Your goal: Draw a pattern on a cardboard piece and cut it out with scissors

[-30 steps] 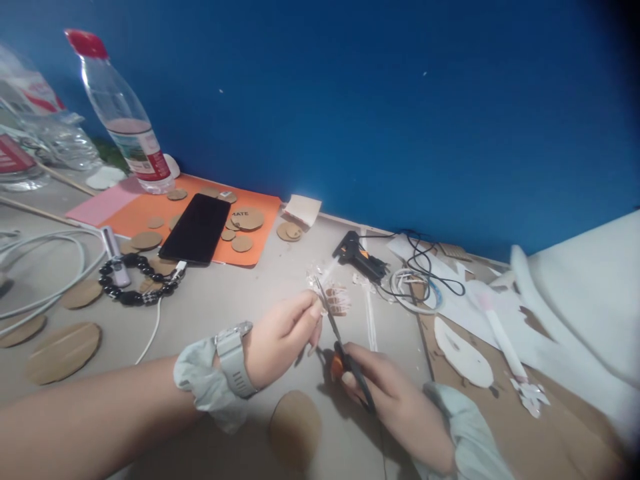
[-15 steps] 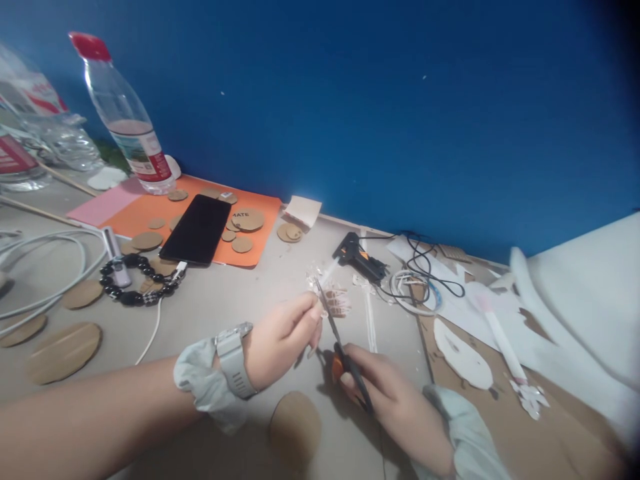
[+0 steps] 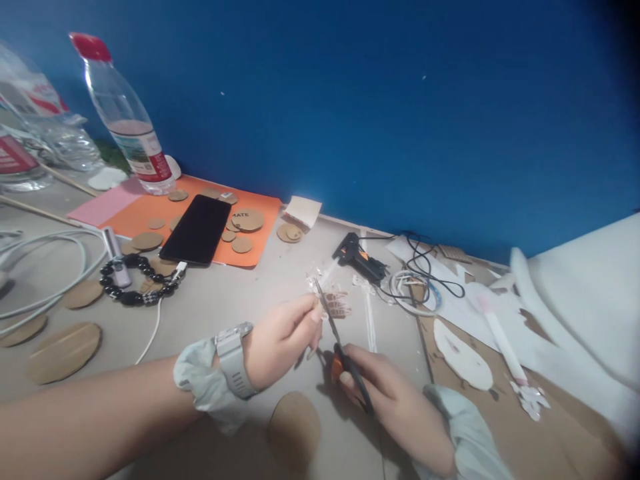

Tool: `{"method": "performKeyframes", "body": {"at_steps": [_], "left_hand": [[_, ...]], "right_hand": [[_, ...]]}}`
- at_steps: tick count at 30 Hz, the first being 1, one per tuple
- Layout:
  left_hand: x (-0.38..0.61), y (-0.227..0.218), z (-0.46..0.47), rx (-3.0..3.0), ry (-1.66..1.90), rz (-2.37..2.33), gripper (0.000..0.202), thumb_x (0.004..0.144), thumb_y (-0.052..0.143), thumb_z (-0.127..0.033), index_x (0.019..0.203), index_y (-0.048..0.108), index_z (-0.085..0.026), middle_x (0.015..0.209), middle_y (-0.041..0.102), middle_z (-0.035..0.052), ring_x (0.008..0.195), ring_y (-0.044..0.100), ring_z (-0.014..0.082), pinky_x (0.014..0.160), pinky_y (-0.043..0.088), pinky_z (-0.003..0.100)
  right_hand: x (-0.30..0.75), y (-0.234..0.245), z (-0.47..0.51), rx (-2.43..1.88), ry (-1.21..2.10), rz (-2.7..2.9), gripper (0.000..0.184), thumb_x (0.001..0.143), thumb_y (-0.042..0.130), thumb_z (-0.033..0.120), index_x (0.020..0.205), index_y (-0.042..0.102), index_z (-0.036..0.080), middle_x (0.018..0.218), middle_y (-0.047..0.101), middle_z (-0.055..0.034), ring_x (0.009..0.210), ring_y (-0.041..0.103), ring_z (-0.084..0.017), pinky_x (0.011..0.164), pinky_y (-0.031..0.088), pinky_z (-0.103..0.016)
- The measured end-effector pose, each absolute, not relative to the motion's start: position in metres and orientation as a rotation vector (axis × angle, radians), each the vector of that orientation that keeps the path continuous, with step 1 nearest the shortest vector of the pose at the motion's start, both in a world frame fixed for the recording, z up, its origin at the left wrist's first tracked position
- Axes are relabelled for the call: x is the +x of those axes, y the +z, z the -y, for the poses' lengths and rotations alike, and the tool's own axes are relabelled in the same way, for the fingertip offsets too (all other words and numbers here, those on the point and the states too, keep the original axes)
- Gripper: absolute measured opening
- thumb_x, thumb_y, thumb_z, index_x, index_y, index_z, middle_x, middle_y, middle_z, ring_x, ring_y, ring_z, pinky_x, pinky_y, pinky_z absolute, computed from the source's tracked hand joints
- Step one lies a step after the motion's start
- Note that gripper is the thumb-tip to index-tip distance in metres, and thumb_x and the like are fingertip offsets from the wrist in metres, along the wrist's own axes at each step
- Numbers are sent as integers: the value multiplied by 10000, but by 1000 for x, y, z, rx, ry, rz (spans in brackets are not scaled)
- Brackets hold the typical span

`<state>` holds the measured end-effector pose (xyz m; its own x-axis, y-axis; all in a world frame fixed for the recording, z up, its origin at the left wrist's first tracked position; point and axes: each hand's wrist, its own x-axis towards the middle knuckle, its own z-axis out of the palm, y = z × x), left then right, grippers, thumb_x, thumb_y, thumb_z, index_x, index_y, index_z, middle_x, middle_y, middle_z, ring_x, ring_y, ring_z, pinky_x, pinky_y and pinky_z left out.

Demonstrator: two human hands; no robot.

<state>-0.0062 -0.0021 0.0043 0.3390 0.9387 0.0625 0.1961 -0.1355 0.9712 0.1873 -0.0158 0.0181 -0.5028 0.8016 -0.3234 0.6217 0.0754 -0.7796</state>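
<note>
My right hand (image 3: pixel 385 393) grips a pair of scissors (image 3: pixel 345 353) by dark handles with orange inside; the blades point up and away. Close beside the blades, my left hand (image 3: pixel 287 340) is closed in a pinch. A tiny pale bit shows at its fingertips, too small to name. Behind the blades lies a small brown piece (image 3: pixel 337 304) with whitish streaks. A black glue gun (image 3: pixel 361 259) rests just beyond, its nozzle toward scraps of clear material. Nearest me on the table is a round cardboard disc (image 3: pixel 294 430).
A black phone (image 3: pixel 197 230) and several cardboard discs lie on orange paper (image 3: pixel 267 230). A red-capped bottle (image 3: pixel 133 127) stands against the blue wall (image 3: pixel 350 100). Left are a beaded bracelet (image 3: pixel 131 297) and white cables (image 3: pixel 50 237). Cardboard (image 3: pixel 540 437) with white cut-outs lies right.
Hardly anything differs. Both hands and the scissors stay in nearly the same place, with only a very slight shift at the blades and left fingertips.
</note>
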Motion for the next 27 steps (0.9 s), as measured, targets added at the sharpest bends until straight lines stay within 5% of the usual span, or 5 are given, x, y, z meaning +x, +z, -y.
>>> {"method": "performKeyframes", "body": {"at_steps": [27], "left_hand": [[-7, -1, 1, 1551, 878, -1023, 348, 975, 297, -258, 655, 414, -187, 546, 463, -57, 481, 449, 87, 556, 404, 227]], "right_hand": [[190, 14, 17, -1416, 1507, 2077, 298, 931, 427, 452, 836, 532, 190, 734, 523, 9, 700, 491, -157, 650, 396, -232]]}}
